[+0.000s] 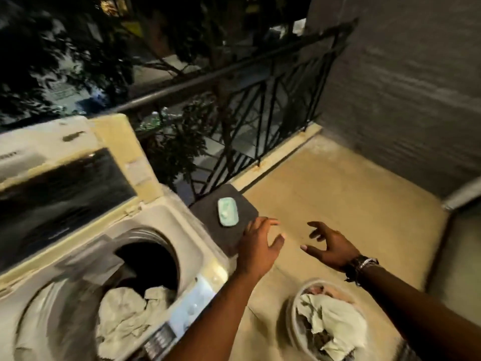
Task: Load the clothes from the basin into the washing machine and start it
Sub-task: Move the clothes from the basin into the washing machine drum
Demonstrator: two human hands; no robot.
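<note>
Two hands hang in the air with nothing in them. The left hand [257, 243] has its fingers [270, 222] spread and straight, hovering over the near edge of a dark mat [234, 238] beside the washing machine [182, 225]. The right hand [329, 246], with a watch [360, 265] at the wrist, has its fingers loosely spread and slightly bent above the tan balcony floor [338, 191]. A pale green soap case [227, 211] lies on the mat. Below the right forearm sits the round basin [292, 308] on the floor, holding pale clothes [330, 319]. The machine's lid [65, 183] stands raised, and more pale cloth [122, 316] lies inside the drum. A black metal railing [260, 100] borders the balcony.
</note>
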